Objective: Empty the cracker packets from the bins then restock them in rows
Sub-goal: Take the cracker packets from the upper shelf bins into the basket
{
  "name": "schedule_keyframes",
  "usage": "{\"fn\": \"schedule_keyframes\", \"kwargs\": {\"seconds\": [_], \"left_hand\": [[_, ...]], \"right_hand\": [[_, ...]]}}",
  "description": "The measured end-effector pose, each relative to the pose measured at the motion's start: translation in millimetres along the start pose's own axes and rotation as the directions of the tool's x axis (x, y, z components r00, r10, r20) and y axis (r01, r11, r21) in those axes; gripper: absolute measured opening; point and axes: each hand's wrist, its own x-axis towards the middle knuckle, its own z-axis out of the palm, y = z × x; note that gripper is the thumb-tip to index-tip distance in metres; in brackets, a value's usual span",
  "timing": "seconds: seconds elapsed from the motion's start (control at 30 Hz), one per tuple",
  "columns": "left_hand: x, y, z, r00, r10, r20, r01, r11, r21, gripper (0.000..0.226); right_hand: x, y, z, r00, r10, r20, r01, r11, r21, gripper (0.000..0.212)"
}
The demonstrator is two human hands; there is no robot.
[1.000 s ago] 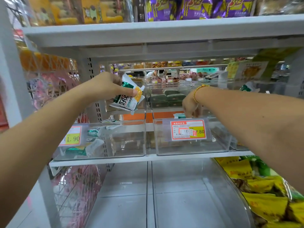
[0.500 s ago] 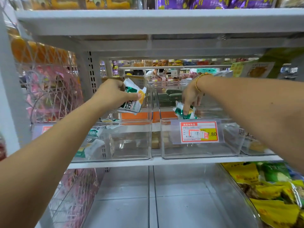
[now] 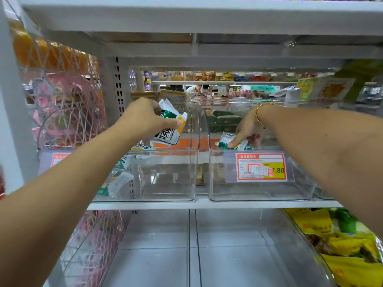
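A supermarket aisle is seen, with a white metal shelf (image 3: 145, 204) carrying two clear plastic bins. The right bin (image 3: 259, 192) bears a red price label (image 3: 261, 167) on its front wall; the left bin (image 3: 165, 183) stands just left of that label. Directly above the label, one green-and-white cracker packet (image 3: 228, 141) is pinched between the thumb and fingers of the right hand (image 3: 247, 129), at about the level of the bin's front rim. Up and to the left of the label, a small stack of packets (image 3: 171, 129) is gripped by the left hand (image 3: 143, 119), the thumb pressed across the printed face and the fingers hidden behind. Further left of the label and lower, a few loose packets (image 3: 119, 179) lie at the left end of the left bin. The packets are judged light and thin, with slick, crinkly film and brittle contents, so a stack is likely to fan out or slip. A hold across the flat faces, near the middle, is advised, without hard squeezing.
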Motion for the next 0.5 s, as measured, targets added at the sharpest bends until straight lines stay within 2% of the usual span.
{"fn": "schedule_keyframes", "kwargs": {"seconds": [0.07,0.1,0.2,0.33,0.5], "left_hand": [[0.0,-0.6,0.3,1.000,-0.002,-0.007,0.002,1.000,0.003,0.057],[-0.1,-0.3,0.3,1.000,-0.001,-0.007,0.001,1.000,0.004,0.057],[0.5,-0.3,-0.7,1.000,0.005,0.004,-0.005,1.000,0.010,0.052],[1.0,-0.5,-0.6,1.000,0.022,-0.010,-0.022,1.000,0.007,0.044],[-11.1,11.0,-5.8,0.992,0.065,-0.105,-0.067,0.998,-0.007,0.041]], "right_hand": [[-11.4,-6.3,-3.7,0.991,0.016,0.133,-0.011,0.999,-0.044,0.059],[-10.4,-6.7,-4.9,0.988,0.028,0.149,-0.017,0.997,-0.078,0.061],[-3.1,-7.2,-5.8,0.988,0.021,0.150,-0.005,0.994,-0.110,0.088],[-5.1,-18.7,-6.5,0.994,-0.103,0.048,0.110,0.974,-0.197,0.097],[-25.1,-25.8,-6.2,0.974,-0.207,-0.097,0.167,0.933,-0.318,0.086]]}}
